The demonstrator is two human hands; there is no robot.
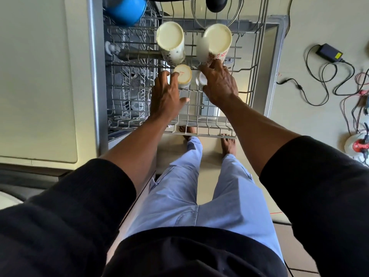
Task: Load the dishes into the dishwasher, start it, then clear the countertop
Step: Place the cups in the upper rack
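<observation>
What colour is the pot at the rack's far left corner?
Bright blue. The pot shows best in the head view.

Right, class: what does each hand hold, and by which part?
Cannot tell: the left hand touches the side of the small cup, the right hand the lower wall of the red-patterned cup; no closed grip shows.
</observation>
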